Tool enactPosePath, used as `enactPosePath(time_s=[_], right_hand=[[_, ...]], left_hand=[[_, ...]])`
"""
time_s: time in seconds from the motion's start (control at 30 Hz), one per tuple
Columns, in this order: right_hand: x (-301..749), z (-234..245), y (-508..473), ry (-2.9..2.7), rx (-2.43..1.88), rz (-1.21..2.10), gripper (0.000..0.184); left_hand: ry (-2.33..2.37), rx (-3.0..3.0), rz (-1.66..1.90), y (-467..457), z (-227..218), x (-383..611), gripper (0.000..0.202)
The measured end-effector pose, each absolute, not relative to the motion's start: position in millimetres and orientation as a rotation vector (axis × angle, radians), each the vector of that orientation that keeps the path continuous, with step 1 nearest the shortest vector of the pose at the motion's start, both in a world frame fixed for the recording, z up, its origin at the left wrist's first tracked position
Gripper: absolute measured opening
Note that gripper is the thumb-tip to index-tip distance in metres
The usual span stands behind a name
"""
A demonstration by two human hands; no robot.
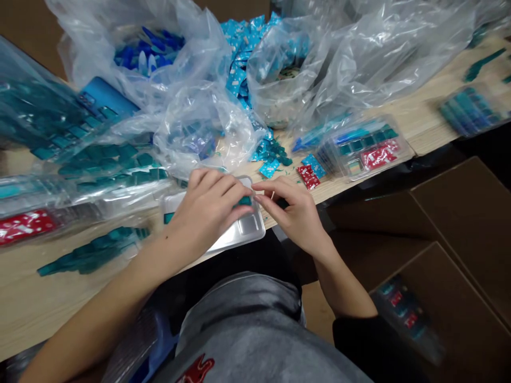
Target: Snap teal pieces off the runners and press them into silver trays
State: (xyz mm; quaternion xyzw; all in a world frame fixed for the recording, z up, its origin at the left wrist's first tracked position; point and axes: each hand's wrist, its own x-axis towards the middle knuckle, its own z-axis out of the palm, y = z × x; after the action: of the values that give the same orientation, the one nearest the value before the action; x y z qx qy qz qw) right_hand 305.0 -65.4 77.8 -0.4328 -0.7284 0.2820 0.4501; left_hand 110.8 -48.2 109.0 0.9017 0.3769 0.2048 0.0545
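A clear plastic tray (243, 234) with moulded compartments lies at the near edge of the wooden table (48, 303). My left hand (207, 207) rests on top of it, fingers curled and pressed onto a small teal piece (243, 201) set in the tray. My right hand (293, 210) is just to the right, its fingertips pinched together and touching the left fingertips over the tray's right edge. What the right fingers pinch is too small to make out.
Clear plastic bags (187, 106) of blue and teal parts crowd the back of the table. Filled trays (359, 146) with teal and red packets sit to the right and left. Loose teal pieces (91, 255) lie at the left. Cardboard boxes (451, 223) stand on the floor.
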Motion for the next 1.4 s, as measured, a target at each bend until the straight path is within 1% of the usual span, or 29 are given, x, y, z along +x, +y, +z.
enactPosePath(time_s=[0.07, 0.13, 0.2, 0.23, 0.33, 0.4, 0.53, 0.63, 0.73, 0.83, 0.93, 1.0, 1.07, 1.17, 1.27, 1.4], right_hand=[[300, 76, -64, -1.836, -1.037, 0.664, 0.018], [295, 74, -63, -1.889, -1.033, 0.632, 0.019], [291, 74, -62, -1.967, -1.055, 0.624, 0.018], [290, 75, -61, -2.004, -1.070, 0.629, 0.017], [289, 79, -59, -2.057, -1.102, 0.666, 0.013], [291, 81, -58, -2.022, -1.103, 0.701, 0.011], [303, 83, -65, -1.797, -1.193, 0.737, 0.020], [313, 86, -76, -1.707, -1.316, 0.713, 0.017], [318, 89, -88, -1.792, -1.295, 0.736, 0.015], [317, 90, -96, -1.929, -1.184, 0.801, 0.020], [312, 92, -100, -1.986, -1.141, 0.777, 0.030], [308, 94, -101, -1.975, -1.134, 0.687, 0.029], [304, 97, -100, -1.949, -1.108, 0.574, 0.024], [302, 100, -96, -1.948, -1.039, 0.454, 0.016], [303, 102, -93, -1.991, -0.981, 0.463, 0.014], [307, 102, -93, -2.004, -0.993, 0.548, 0.020]], left_hand=[[1.180, 2.613, 0.698, -55, 116, 99, 0.021], [1.278, 2.446, 0.747, -67, 126, 80, 0.021], [1.310, 2.348, 0.642, -83, 132, 60, 0.016], [1.285, 2.330, 0.532, -90, 133, 52, 0.016], [1.158, 2.293, 0.267, -103, 128, 39, 0.023], [1.127, 2.264, 0.220, -101, 122, 37, 0.028], [1.106, 2.267, 0.241, -93, 118, 40, 0.031], [1.111, 2.326, 0.286, -94, 117, 44, 0.034], [1.141, 2.474, 0.277, -98, 116, 50, 0.036], [1.181, 2.580, 0.354, -101, 121, 51, 0.029], [1.151, 2.492, 0.532, -101, 134, 47, 0.020], [1.141, 2.429, 0.629, -99, 143, 45, 0.016], [1.148, 2.422, 0.708, -99, 148, 45, 0.013], [1.194, 2.558, 0.791, -104, 146, 48, 0.007], [1.229, 2.629, 0.800, -110, 141, 49, 0.007], [1.139, 2.378, 0.666, -107, 137, 42, 0.014]])
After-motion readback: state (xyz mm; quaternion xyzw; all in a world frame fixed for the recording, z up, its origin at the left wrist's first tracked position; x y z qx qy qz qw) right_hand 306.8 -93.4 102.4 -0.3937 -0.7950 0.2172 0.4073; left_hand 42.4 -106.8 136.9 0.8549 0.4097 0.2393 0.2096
